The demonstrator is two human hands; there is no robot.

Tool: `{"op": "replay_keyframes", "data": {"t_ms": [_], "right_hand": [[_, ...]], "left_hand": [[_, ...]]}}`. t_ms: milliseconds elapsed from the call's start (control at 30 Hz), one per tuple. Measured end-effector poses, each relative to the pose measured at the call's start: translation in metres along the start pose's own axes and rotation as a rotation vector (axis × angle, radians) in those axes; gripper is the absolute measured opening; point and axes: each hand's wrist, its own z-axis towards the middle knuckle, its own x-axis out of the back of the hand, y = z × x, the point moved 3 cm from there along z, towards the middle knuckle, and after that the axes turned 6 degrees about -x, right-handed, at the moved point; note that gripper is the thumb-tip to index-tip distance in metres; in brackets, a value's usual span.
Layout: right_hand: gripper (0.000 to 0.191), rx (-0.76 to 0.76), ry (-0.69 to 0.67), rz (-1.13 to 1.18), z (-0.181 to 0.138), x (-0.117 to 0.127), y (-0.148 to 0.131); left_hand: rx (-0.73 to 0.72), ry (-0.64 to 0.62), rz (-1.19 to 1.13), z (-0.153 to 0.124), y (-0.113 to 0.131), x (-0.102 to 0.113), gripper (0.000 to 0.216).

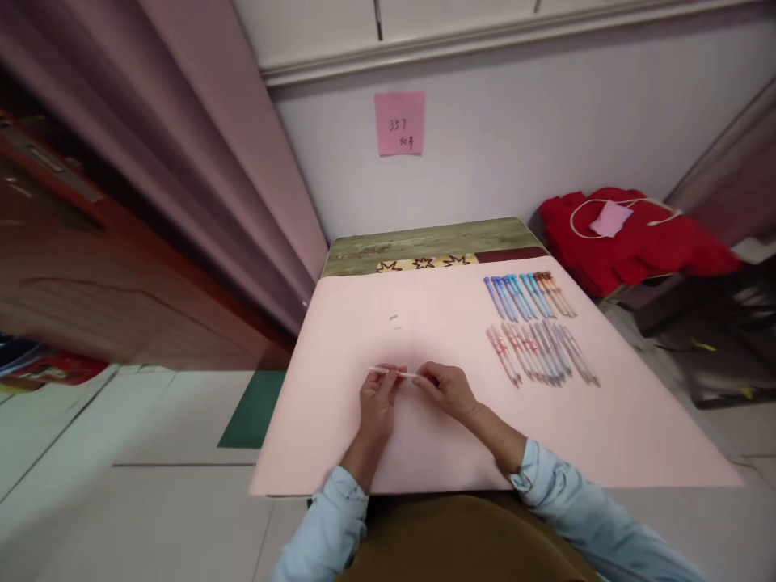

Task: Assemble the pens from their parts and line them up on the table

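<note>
Over the front middle of the pink-covered table (331, 404), both hands meet on one slim pale pen (379, 369). My left hand (378, 398) pinches it around the middle, where a bit of red shows. Thumb and fingers of my right hand (447, 388) close on its right end. The right tip of the pen is partly hidden by the fingers. Just beyond the hands lie two tiny pieces, a dark one (394, 317) and a whitish one (398, 328), too small to name.
At the right, a row of blue-to-brown pens (515, 297) lies behind a row of clear and pinkish pens (542, 353). Red cloth (630, 242) with a white cable sits beyond the table's right edge. A wall (485, 162) stands behind, a wooden piece (151, 275) at left.
</note>
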Motion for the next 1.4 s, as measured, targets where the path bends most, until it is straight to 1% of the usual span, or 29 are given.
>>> {"op": "replay_keyframes", "data": {"t_ms": [67,167,233,300,400,533,633,733,800,933,1000,1067,1100,1133,1200,1300,1400], "right_hand": [[0.024,0.011,0.031,-0.053,-0.002,0.0,-0.006],[0.018,0.06,0.103,-0.165,-0.009,-0.001,-0.018],[0.019,0.081,0.126,-0.268,-0.016,-0.002,-0.022],[0.023,0.066,0.139,-0.351,-0.022,0.002,-0.021],[0.021,-0.035,0.213,-0.384,-0.031,0.024,-0.006],[0.02,-0.252,0.382,-0.454,-0.043,0.074,0.03],[0.023,-0.364,0.427,-0.574,-0.051,0.101,0.051],[0.027,-0.393,0.421,-0.649,-0.057,0.109,0.062],[0.029,-0.368,0.415,-0.665,-0.059,0.107,0.065],[0.023,-0.303,0.402,-0.703,-0.058,0.103,0.07],[0.022,-0.294,0.407,-0.731,-0.057,0.105,0.073],[0.021,-0.297,0.41,-0.733,-0.055,0.108,0.074],[0.02,-0.297,0.41,-0.726,-0.054,0.108,0.074],[0.02,-0.294,0.412,-0.717,-0.054,0.109,0.073],[0.024,-0.261,0.425,-0.696,-0.054,0.105,0.07],[0.031,-0.106,0.42,-0.64,-0.054,0.09,0.062],[0.031,0.076,0.319,-0.574,-0.052,0.072,0.058]], "left_hand": [[-0.006,0.013,0.036,0.0,0.001,-0.001,0.029],[-0.023,-0.023,0.182,-0.003,0.003,-0.005,0.032],[-0.033,-0.068,0.287,-0.005,0.004,-0.008,0.035],[-0.043,-0.09,0.343,-0.008,0.005,-0.011,0.04],[-0.054,-0.101,0.4,-0.01,0.008,-0.013,0.043],[-0.06,-0.102,0.424,-0.009,0.009,-0.013,0.038],[-0.076,-0.133,0.468,-0.007,0.005,-0.011,0.034],[-0.093,-0.158,0.525,-0.007,0.001,-0.01,0.032],[-0.086,-0.161,0.53,-0.01,-0.001,-0.011,0.031],[-0.057,-0.14,0.512,-0.011,0.0,-0.017,0.037],[-0.058,-0.093,0.522,0.0,0.003,-0.017,0.043],[-0.089,-0.014,0.572,0.019,0.01,-0.014,0.044],[-0.113,0.013,0.634,0.032,0.015,-0.012,0.043],[-0.145,0.024,0.745,0.045,0.02,-0.011,0.04],[-0.219,-0.012,1.131,0.073,0.028,-0.012,0.035],[-0.239,-0.063,1.293,0.109,0.032,-0.017,0.038],[-0.243,-0.167,1.4,0.135,0.03,-0.029,0.047]]}}
